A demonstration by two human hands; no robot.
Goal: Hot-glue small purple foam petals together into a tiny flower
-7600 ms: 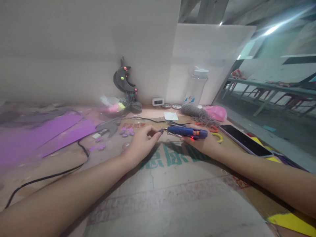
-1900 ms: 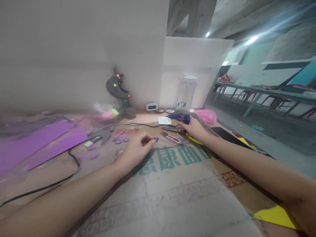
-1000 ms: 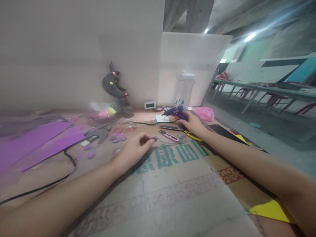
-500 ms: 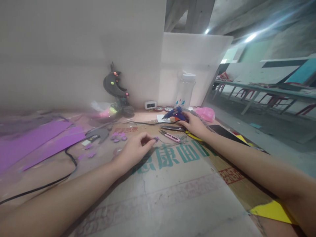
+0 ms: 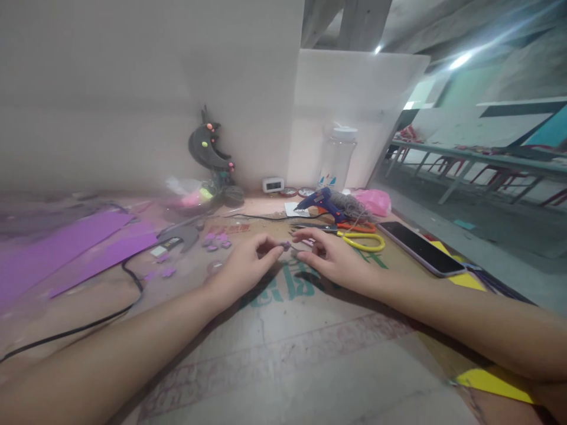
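My left hand (image 5: 245, 264) rests on the cardboard sheet (image 5: 310, 342) and pinches a small purple piece (image 5: 286, 244) between thumb and fingers. My right hand (image 5: 330, 258) has its fingertips at the same purple piece from the other side, fingers bent around it. A blue glue gun (image 5: 322, 202) stands on its own behind my hands, with its black cord (image 5: 266, 217) running left. Yellow-handled scissors (image 5: 361, 238) lie just beyond my right hand.
Purple foam sheets (image 5: 66, 245) and small purple cut-outs (image 5: 215, 239) lie at left. A black crescent figure (image 5: 208, 150), a small clock (image 5: 272, 185), a clear bottle (image 5: 339, 154), grey yarn (image 5: 349, 205) and a pink bag (image 5: 376, 202) line the back wall. A phone (image 5: 420, 249) lies at right.
My right hand let go of the blue glue gun, left it standing at the back, and came to the purple piece. My left hand stayed put.
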